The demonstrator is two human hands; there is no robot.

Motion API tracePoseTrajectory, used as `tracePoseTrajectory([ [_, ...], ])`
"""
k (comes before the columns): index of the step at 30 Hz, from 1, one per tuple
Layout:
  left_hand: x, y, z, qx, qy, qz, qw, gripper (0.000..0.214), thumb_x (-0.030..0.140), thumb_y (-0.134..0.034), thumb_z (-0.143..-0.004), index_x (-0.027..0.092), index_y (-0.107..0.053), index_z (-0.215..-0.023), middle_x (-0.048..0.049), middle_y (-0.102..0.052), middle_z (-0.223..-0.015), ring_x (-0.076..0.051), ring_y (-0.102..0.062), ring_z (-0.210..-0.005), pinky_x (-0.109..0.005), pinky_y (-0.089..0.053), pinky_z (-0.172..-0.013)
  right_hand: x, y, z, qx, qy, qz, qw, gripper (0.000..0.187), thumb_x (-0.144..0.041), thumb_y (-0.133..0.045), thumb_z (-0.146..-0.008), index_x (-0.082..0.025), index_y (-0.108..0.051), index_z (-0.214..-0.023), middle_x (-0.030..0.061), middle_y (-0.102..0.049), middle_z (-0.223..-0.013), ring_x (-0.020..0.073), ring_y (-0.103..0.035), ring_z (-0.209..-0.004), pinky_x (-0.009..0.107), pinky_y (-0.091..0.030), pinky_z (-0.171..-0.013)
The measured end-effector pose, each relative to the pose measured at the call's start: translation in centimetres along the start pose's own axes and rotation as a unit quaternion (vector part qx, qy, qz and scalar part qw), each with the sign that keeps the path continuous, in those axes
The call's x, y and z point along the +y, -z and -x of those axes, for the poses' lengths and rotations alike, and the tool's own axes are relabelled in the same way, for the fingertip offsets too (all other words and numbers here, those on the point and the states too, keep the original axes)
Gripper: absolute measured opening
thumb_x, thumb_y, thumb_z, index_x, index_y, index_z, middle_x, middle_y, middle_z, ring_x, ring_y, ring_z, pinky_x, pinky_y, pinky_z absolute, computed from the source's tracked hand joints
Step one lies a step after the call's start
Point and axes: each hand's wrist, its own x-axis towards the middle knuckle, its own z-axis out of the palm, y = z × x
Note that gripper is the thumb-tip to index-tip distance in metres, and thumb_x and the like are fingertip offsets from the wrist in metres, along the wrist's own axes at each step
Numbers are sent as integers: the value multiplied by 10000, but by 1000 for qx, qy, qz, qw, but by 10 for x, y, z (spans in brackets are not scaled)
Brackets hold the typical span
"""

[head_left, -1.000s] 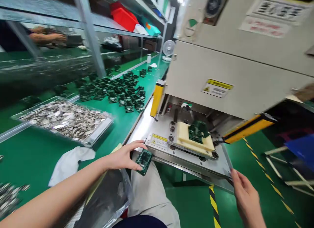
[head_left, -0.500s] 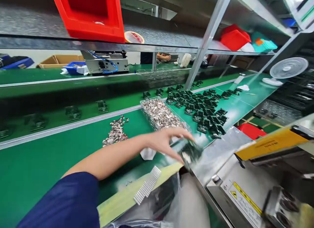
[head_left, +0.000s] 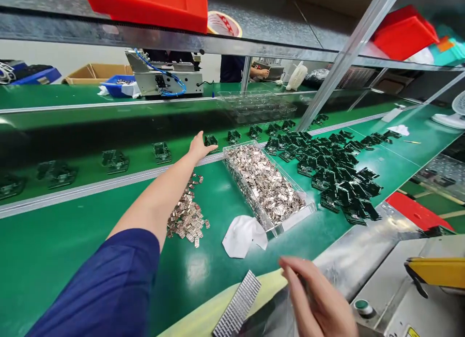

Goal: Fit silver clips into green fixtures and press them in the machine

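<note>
My left hand [head_left: 198, 146] is stretched far out to the dark conveyor belt [head_left: 90, 133], its fingers closed on a small green circuit board [head_left: 211, 140] that rests on the belt. More boards [head_left: 162, 152] sit in a row along the belt to the left. My right hand [head_left: 319, 303] hovers low near the table's front edge beside a plastic bag, fingers loosely spread, holding nothing. A ribbed metal strip [head_left: 238, 310] lies just left of it.
A clear tray [head_left: 290, 221] of small metal parts, a loose pile of the same parts [head_left: 187, 216] and a white cloth [head_left: 241, 235] lie on the green table. Several boards [head_left: 337, 177] are heaped at right. The press machine [head_left: 399, 298] stands at lower right. A co-worker's arm [head_left: 259, 71] shows across the line.
My head turned left, away from the press. My left hand carried the board from the machine's edge out to the conveyor. My right hand left the machine's plate and now hovers near the bag.
</note>
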Motion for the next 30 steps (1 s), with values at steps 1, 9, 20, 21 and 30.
tracePoseTrajectory([
  [1, -8, 12, 6, 17, -27, -13, 999, 768, 388, -725, -767, 152, -395, -1420, -173, -368, -1531, -329, -327, -1423, -416, -281, -1156, -8, -19, -23, -45, 26, -8, 999, 190, -240, -539, -931, -286, -656, -1075, 66, -697, -934, 227, -676, -785, 327, -552, -660],
  [9, -110, 116, 38, 108, 43, -79, 990, 753, 481, -723, -719, 199, -458, -1364, -172, -301, -1551, -354, -229, -1459, -465, -232, -1169, -23, -187, -187, -243, -114, 175, 947, 252, -293, -453, -992, -135, -650, -978, 168, -695, -973, 285, -659, -947, 358, -474, -800],
  [20, -121, 118, 80, 100, 52, -1, 994, 679, 457, -697, -758, 154, -480, -1325, -138, -634, -1214, -231, -644, -1082, -312, -507, -940, -2, -215, -187, -262, -214, 92, 937, 30, -148, -651, -874, -120, -663, -872, 110, -707, -894, 223, -690, -887, 367, -558, -802],
  [21, -124, 124, 101, 105, 53, 7, 993, 693, 477, -699, -749, 162, -475, -1325, -134, -627, -1219, -235, -648, -1075, -319, -516, -932, -2, -207, -181, -269, -217, 60, 937, 36, -127, -633, -877, -125, -665, -859, 103, -708, -843, 211, -702, -821, 340, -568, -756],
  [30, -146, 154, 307, 48, 95, -46, 993, 870, 613, -721, -646, 211, -407, -1351, -146, -569, -1326, -368, -566, -1218, -524, -483, -1000, -46, -141, -91, -257, -208, -228, 916, 146, -317, -590, -880, -181, -612, -927, 53, -725, -813, 182, -705, -731, 260, -546, -583],
])
